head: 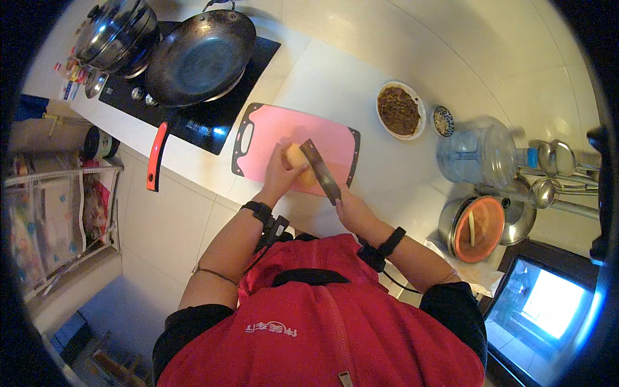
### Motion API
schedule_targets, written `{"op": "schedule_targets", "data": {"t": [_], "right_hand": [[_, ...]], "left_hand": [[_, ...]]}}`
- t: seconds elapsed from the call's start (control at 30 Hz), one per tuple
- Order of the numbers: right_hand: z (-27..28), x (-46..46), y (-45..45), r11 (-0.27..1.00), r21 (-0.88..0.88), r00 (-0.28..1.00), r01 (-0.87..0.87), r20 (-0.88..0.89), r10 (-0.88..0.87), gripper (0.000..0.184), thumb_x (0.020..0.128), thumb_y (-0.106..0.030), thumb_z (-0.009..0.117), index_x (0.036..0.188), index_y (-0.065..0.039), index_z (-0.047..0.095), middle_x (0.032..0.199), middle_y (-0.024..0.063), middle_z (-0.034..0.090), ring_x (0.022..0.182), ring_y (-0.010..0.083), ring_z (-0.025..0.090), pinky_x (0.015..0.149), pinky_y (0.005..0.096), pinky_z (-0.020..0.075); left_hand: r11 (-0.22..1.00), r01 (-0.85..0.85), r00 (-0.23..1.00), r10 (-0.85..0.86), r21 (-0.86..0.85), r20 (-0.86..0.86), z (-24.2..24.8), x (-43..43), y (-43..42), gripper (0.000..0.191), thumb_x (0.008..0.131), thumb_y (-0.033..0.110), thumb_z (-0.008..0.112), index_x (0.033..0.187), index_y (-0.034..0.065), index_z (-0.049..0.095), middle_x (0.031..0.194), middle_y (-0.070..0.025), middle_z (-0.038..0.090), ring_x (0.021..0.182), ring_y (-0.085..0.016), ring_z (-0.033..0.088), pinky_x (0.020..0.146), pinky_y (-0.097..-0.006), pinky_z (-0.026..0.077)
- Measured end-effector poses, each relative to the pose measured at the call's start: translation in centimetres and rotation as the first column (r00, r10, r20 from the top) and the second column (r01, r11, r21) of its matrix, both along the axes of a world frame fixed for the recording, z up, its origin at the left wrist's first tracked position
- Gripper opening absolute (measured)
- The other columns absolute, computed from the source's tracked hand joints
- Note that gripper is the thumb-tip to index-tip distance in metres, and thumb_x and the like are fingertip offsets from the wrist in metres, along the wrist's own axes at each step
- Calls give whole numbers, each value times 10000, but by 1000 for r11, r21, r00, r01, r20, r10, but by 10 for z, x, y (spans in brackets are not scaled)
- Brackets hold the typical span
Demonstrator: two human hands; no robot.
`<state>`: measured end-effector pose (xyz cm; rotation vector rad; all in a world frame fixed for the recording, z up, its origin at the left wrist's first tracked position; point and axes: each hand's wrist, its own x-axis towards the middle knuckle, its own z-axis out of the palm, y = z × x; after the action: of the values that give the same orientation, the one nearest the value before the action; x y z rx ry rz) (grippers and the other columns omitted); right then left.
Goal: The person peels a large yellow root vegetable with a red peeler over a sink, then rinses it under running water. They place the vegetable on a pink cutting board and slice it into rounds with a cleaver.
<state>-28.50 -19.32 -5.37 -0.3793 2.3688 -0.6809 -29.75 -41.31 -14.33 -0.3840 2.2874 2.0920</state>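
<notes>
A pink cutting board with dark corners lies on the white counter before me. My left hand grips a pale yellow, peeled piece of food, perhaps a potato, above the board. Another yellowish piece shows just below it, partly hidden by my thumb; whether the two are joined I cannot tell. In my right hand is a kitchen knife with a broad dark blade, slanting up to the left beside the food. Its handle is hidden in my fist.
A wok with a red handle and a lidded pot stand on the black cooktop at the left. Right of the board are a bowl of dark food, a small patterned bowl, a large plastic water bottle and an orange strainer.
</notes>
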Motion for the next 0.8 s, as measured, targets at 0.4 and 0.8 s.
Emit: {"op": "schedule_targets", "data": {"t": [0.4, 0.8], "right_hand": [[-14, -9, -27, 1000, -3, 999, 20, -40, -20, 191, 902, -116, 451, 1042, 13, 447, 823, 291, 602, 795, 487, 575, 680, 557, 446], [29, -43, -69, 946, -307, 983, -109, -172, 57, 482, 904, -85, 465, 1353, -6, 309, 1188, 289, 524, 1075, 395, 547, 893, 460, 441]], "left_hand": [[996, 24, 998, -29, -89, -57, -16, 0, 2, 815, 727, -48, 713, 1391, -26, 241, 1357, -172, 369, 1243, -275, 435, 969, -359, 474], [808, 178, 981, -100, -561, 168, 42, -20, -22, 801, 706, 204, 781, 1399, 134, 385, 1475, -189, 290, 1334, -369, 330, 1031, -407, 393]]}}
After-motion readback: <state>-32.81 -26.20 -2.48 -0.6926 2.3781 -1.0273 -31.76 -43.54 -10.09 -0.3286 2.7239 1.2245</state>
